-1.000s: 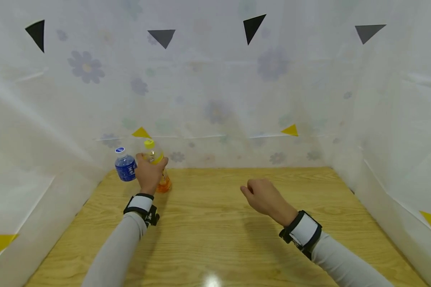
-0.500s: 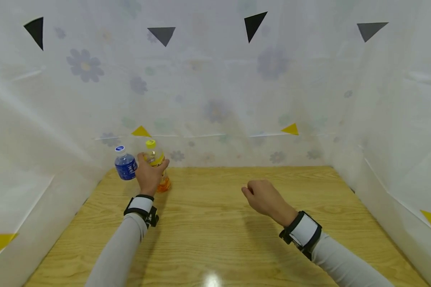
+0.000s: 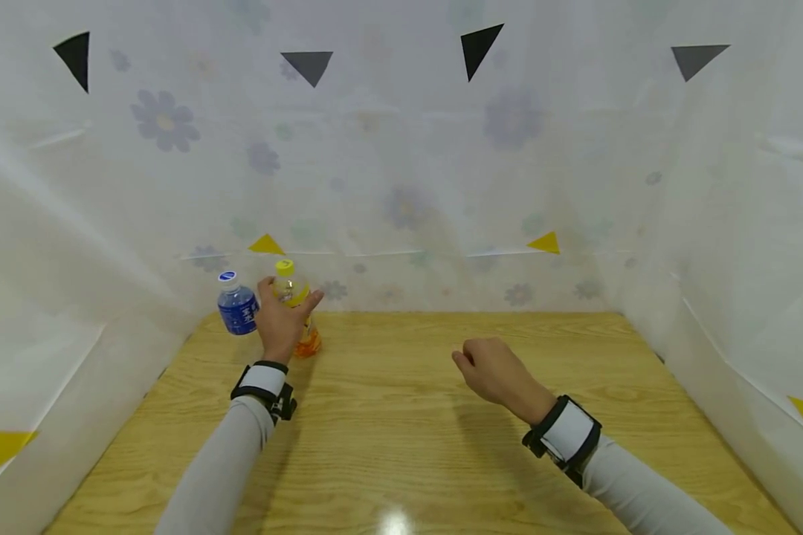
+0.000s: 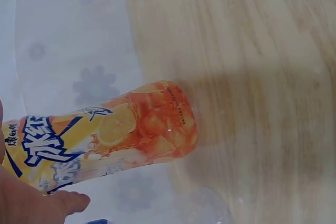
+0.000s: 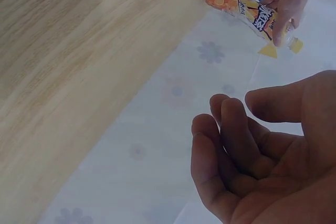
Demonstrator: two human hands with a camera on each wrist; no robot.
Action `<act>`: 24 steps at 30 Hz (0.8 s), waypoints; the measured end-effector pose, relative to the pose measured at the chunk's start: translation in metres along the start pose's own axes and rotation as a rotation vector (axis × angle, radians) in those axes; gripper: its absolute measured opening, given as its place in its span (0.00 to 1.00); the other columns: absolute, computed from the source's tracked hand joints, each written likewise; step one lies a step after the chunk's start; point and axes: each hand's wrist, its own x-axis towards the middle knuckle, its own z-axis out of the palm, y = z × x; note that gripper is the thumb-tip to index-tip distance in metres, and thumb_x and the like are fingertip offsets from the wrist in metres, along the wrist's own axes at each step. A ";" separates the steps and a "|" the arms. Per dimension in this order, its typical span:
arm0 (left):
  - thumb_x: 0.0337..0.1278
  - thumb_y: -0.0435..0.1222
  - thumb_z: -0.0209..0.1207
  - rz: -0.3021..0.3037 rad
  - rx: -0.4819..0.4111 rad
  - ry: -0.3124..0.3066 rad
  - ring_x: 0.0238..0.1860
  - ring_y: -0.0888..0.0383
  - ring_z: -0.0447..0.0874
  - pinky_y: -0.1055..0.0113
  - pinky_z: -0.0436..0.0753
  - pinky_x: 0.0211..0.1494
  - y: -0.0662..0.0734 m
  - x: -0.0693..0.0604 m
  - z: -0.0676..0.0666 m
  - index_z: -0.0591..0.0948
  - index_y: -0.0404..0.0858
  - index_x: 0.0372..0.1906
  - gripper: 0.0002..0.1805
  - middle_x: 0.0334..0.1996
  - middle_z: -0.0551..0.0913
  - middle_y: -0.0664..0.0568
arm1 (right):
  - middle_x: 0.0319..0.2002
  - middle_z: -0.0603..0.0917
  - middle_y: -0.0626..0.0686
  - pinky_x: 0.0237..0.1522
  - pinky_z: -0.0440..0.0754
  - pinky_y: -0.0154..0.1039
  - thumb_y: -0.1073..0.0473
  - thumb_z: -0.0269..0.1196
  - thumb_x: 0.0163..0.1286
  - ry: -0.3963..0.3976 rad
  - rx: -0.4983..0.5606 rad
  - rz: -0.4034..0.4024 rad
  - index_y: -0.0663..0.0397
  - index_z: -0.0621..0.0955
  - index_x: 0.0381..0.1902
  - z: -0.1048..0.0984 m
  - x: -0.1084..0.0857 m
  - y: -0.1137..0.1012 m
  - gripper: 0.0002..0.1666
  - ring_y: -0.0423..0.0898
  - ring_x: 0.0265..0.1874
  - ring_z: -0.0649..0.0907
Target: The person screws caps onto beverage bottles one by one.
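An iced tea bottle (image 3: 308, 343) with a yellow cap and a yellow-orange label stands upright at the table's back left. My left hand (image 3: 281, 325) is around its upper half, fingers at its left side. The thumb is straight and spread, its tip just past the bottle's right edge. The left wrist view shows the bottle's label and base (image 4: 157, 124). Left of my hand stands a smaller blue-labelled bottle (image 3: 238, 312) with a white-and-blue cap. My right hand (image 3: 498, 371) hovers over the table at centre right, fingers loosely curled, holding nothing (image 5: 252, 156).
The wood-grain table (image 3: 388, 416) is enclosed by white flower-patterned sheeting (image 3: 401, 163) at the back and sides. Black, grey and yellow triangles are on the sheeting. A clear rounded shape (image 4: 205, 205) appears low in the left wrist view.
The left thumb has spread outward, away from the iced tea bottle's right side. The bottles and my right hand stay in place; the head view shifts slightly.
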 end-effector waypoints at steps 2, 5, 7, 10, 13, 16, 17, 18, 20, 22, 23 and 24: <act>0.54 0.57 0.71 0.021 0.013 0.009 0.32 0.41 0.80 0.53 0.77 0.34 0.002 0.002 -0.001 0.59 0.44 0.75 0.50 0.38 0.82 0.34 | 0.13 0.62 0.45 0.20 0.61 0.34 0.57 0.55 0.79 -0.001 0.002 -0.002 0.48 0.68 0.16 0.000 0.000 0.001 0.26 0.40 0.11 0.61; 0.54 0.60 0.69 0.052 0.012 0.027 0.20 0.47 0.71 0.59 0.68 0.25 0.007 0.005 -0.002 0.58 0.47 0.75 0.50 0.25 0.76 0.39 | 0.13 0.61 0.44 0.20 0.61 0.34 0.57 0.55 0.80 -0.004 0.002 -0.005 0.48 0.68 0.16 0.001 0.000 0.002 0.26 0.40 0.12 0.61; 0.56 0.59 0.68 0.079 -0.003 0.032 0.17 0.50 0.68 0.61 0.66 0.22 0.013 0.008 -0.003 0.55 0.49 0.77 0.51 0.22 0.73 0.42 | 0.13 0.61 0.44 0.20 0.61 0.33 0.57 0.55 0.80 -0.004 0.001 -0.007 0.48 0.68 0.16 0.001 0.000 0.002 0.26 0.40 0.11 0.61; 0.58 0.55 0.69 0.131 -0.041 0.044 0.16 0.48 0.67 0.56 0.69 0.24 0.023 0.012 -0.006 0.51 0.51 0.79 0.52 0.25 0.72 0.42 | 0.13 0.61 0.45 0.20 0.61 0.34 0.57 0.55 0.80 -0.003 0.002 -0.009 0.48 0.68 0.17 0.001 0.001 0.002 0.26 0.40 0.11 0.61; 0.61 0.49 0.68 0.241 -0.050 0.083 0.26 0.42 0.75 0.50 0.77 0.33 0.034 0.015 -0.009 0.50 0.52 0.81 0.51 0.49 0.79 0.38 | 0.13 0.62 0.45 0.20 0.61 0.34 0.57 0.55 0.80 0.001 0.003 -0.011 0.48 0.69 0.17 0.001 0.002 0.001 0.25 0.40 0.12 0.61; 0.67 0.44 0.64 0.397 -0.022 0.155 0.25 0.40 0.76 0.50 0.78 0.31 0.049 0.014 -0.013 0.57 0.48 0.79 0.42 0.69 0.73 0.41 | 0.14 0.64 0.46 0.21 0.62 0.34 0.58 0.55 0.80 0.026 0.000 -0.021 0.49 0.70 0.20 0.002 0.003 0.000 0.22 0.40 0.12 0.63; 0.69 0.43 0.62 0.455 -0.007 0.182 0.23 0.42 0.76 0.52 0.76 0.27 0.056 0.011 -0.013 0.61 0.45 0.77 0.36 0.70 0.74 0.41 | 0.15 0.65 0.47 0.21 0.63 0.34 0.58 0.55 0.80 0.041 0.002 -0.023 0.50 0.71 0.21 0.003 0.004 0.000 0.21 0.41 0.13 0.64; 0.71 0.42 0.59 0.511 0.009 0.205 0.19 0.43 0.74 0.55 0.71 0.22 0.062 0.008 -0.013 0.67 0.42 0.72 0.29 0.65 0.79 0.41 | 0.16 0.66 0.47 0.21 0.63 0.34 0.59 0.55 0.80 0.059 0.005 -0.028 0.50 0.71 0.22 0.004 0.004 0.000 0.20 0.41 0.13 0.64; 0.73 0.39 0.55 0.613 0.031 0.227 0.13 0.48 0.69 0.60 0.63 0.17 0.075 -0.003 -0.009 0.76 0.37 0.61 0.18 0.48 0.88 0.41 | 0.17 0.67 0.47 0.21 0.64 0.34 0.59 0.55 0.80 0.103 0.018 -0.041 0.50 0.72 0.24 0.007 0.006 -0.001 0.18 0.41 0.14 0.65; 0.73 0.37 0.53 0.687 0.050 0.190 0.12 0.53 0.71 0.63 0.62 0.17 0.086 -0.020 -0.003 0.80 0.35 0.49 0.11 0.32 0.89 0.43 | 0.17 0.67 0.47 0.21 0.64 0.34 0.60 0.54 0.79 0.142 0.034 -0.059 0.49 0.72 0.24 0.011 0.008 -0.001 0.18 0.40 0.14 0.65; 0.72 0.35 0.53 0.712 0.057 0.140 0.12 0.55 0.72 0.65 0.63 0.17 0.090 -0.030 0.002 0.81 0.35 0.44 0.09 0.26 0.88 0.45 | 0.17 0.67 0.46 0.21 0.63 0.34 0.60 0.54 0.79 0.156 0.043 -0.070 0.49 0.72 0.24 0.013 0.009 -0.002 0.18 0.39 0.14 0.65; 0.71 0.34 0.54 0.728 0.071 0.078 0.13 0.57 0.73 0.66 0.65 0.17 0.092 -0.041 0.007 0.81 0.36 0.40 0.07 0.22 0.86 0.47 | 0.17 0.67 0.46 0.22 0.63 0.33 0.60 0.54 0.79 0.167 0.046 -0.084 0.48 0.72 0.24 0.015 0.009 -0.002 0.19 0.39 0.14 0.65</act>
